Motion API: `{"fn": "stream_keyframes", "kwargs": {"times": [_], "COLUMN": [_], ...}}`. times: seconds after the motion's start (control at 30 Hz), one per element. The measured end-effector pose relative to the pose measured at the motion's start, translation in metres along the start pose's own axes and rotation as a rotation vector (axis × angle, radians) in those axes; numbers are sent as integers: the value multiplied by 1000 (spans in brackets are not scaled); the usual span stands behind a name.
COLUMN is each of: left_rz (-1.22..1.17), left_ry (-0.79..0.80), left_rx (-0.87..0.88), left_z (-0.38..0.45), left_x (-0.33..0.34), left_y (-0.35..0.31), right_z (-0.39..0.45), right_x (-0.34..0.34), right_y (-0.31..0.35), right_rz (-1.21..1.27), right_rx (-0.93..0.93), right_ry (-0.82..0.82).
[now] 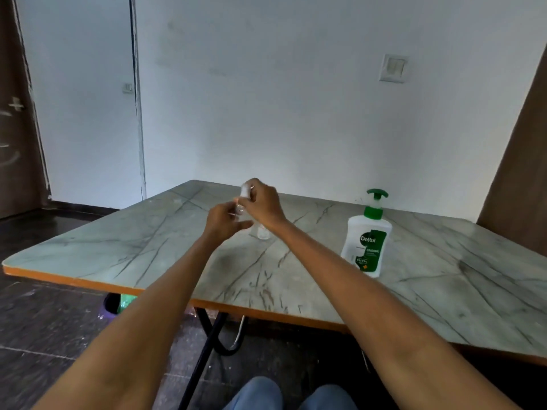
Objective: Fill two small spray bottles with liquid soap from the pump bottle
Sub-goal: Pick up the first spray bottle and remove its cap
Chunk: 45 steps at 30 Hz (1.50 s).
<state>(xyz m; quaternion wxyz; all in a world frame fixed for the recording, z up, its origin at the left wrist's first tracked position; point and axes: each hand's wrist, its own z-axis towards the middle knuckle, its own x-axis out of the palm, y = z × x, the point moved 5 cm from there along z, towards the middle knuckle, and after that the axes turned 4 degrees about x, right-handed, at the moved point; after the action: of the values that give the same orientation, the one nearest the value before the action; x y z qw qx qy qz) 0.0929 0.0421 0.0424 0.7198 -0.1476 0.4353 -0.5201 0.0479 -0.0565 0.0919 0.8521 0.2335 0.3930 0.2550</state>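
Above the middle of the marble-patterned table, my left hand holds a small clear spray bottle by its body. My right hand pinches that bottle's white cap at the top. A second small clear bottle stands on the table just behind and below my hands, partly hidden by them. The white soap pump bottle with a green pump head stands upright to the right, apart from both hands.
The table's orange front edge runs across the view, with black metal legs under it. A brown curtain hangs at the far right and a dark door stands at the left. My knees sit below.
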Motion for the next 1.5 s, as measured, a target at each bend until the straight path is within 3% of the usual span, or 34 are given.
{"fn": "stream_keyframes", "kwargs": {"times": [0.33,0.53,0.67,0.93,1.33,1.43,1.5], "left_rz": [-63,-88,-131,-89,-189,-197,-172], "left_ry": [301,253,208,306,345,337,343], "left_rx": [44,12,-11,-104,-126,-135,-148], "left_z": [-42,-55,-57,-49,-51,-51,-52], "left_x": [69,91,91,95,97,98,98], "left_y": [-71,-72,-72,-71,-76,-77,-78], "right_z": [-46,-53,-49,-39,-32,-28,-27], "right_x": [-86,-98,-95,-96,-89,-92,-93], "right_y": [-59,-68,-54,-47,-28,-29,-29], "right_rz": [-65,24,-119,-408,-563,-642,-665], "right_rx": [198,282,254,223,246,220,221], "right_ry": [69,228,272,350,558,490,527]}}
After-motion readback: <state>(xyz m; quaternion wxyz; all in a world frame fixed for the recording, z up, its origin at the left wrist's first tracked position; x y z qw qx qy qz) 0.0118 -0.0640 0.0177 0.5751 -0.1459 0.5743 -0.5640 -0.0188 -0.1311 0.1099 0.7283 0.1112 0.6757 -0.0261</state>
